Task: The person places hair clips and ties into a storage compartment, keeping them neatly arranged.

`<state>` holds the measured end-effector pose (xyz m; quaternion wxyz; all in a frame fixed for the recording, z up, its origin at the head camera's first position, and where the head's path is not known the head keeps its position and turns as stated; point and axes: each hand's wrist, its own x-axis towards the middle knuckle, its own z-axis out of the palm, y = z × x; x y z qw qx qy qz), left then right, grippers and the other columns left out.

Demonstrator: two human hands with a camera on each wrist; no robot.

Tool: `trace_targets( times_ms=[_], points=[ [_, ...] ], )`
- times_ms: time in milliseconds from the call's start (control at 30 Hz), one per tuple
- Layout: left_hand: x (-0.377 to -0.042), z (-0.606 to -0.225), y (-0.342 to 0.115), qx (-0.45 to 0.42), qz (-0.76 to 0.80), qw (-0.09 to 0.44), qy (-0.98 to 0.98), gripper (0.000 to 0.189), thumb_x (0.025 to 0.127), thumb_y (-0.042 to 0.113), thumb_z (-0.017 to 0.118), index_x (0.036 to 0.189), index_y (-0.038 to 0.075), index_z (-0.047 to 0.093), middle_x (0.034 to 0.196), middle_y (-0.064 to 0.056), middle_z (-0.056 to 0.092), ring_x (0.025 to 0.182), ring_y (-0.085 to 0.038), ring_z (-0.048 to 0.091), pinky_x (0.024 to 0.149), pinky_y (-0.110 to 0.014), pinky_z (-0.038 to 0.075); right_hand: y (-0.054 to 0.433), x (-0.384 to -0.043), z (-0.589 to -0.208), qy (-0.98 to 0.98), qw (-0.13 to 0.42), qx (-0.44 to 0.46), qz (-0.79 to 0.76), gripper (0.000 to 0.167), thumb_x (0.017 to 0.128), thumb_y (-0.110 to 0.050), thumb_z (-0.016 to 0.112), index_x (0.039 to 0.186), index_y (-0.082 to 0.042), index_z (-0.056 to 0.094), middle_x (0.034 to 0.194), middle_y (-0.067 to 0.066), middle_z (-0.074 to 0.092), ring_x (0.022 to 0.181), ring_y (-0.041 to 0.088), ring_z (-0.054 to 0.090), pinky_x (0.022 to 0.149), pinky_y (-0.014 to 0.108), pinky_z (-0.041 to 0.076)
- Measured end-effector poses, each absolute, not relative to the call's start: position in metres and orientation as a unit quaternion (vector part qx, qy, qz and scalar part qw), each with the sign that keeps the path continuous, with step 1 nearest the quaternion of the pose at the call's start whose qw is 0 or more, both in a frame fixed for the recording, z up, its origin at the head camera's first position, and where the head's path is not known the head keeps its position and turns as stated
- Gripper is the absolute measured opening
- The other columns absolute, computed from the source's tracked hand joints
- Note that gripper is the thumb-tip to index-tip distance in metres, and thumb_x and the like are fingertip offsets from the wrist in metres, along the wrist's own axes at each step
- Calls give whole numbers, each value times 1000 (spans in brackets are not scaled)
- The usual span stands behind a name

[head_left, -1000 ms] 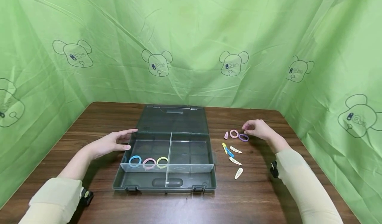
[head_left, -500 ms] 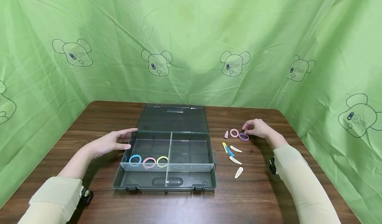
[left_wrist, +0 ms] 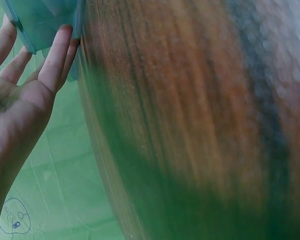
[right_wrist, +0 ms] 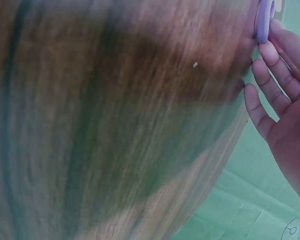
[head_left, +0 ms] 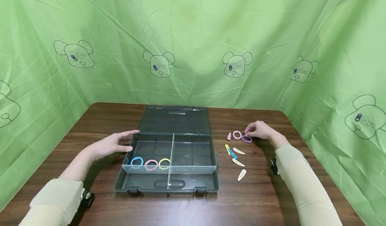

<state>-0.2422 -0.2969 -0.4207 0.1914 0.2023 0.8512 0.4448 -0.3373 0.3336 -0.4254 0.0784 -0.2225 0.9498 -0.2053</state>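
Observation:
Near the table's right side, my right hand (head_left: 260, 130) pinches the edge of a purple hair tie (head_left: 248, 142) between thumb and fingertip. A pink hair tie (head_left: 233, 135) and a small pink snap clip (head_left: 229, 136) lie just left of it. My left hand (head_left: 110, 145), fingers extended, rests against the left edge of an opened grey see-through divider box (head_left: 193, 152). Inside the box's back left compartment are a blue hair tie (head_left: 131, 163), a pink one and a yellow one in a row. The right wrist view shows the purple hair tie (right_wrist: 263, 22) at the fingertips.
Several snap clips lie right of the box: a yellow one (head_left: 227, 149), a blue one (head_left: 232, 153) and cream ones (head_left: 242, 175). The box's lid (head_left: 176, 120) lies folded back behind it. Green cloth (head_left: 193, 52) hangs around the wooden table (head_left: 241, 206).
My right hand's fingertips have shifted slightly left and closed on the purple hair tie's rim. The left hand and the box stay in place.

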Motion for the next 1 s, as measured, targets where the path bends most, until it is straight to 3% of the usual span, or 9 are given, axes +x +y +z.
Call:
trace_targets(
  times_ms=[500,733,1000],
  points=[
    [-242,-419,-295,204,444,192,851,68,90,23,64,148,18,30,148,-24,30,134,-43,29,99,-51,38,329,-333,-426,944,82,-252,-196,5,74,-9,73,77,-12,70,67,-8,65,63,3,56,61,21,45],
    [-241,-420,-296,207,444,189,851,68,90,22,64,148,15,30,146,-25,32,134,-44,29,96,-43,41,329,-333,-425,940,73,-271,-192,5,75,-10,74,77,-9,70,68,-7,66,64,3,56,61,21,46],
    [-241,-420,-295,209,443,188,851,68,90,22,64,148,15,30,147,-25,32,134,-44,30,97,-46,40,327,-330,-420,939,80,-278,-188,6,75,-8,73,78,-13,71,70,-8,67,65,2,58,63,21,47]
  ],
)
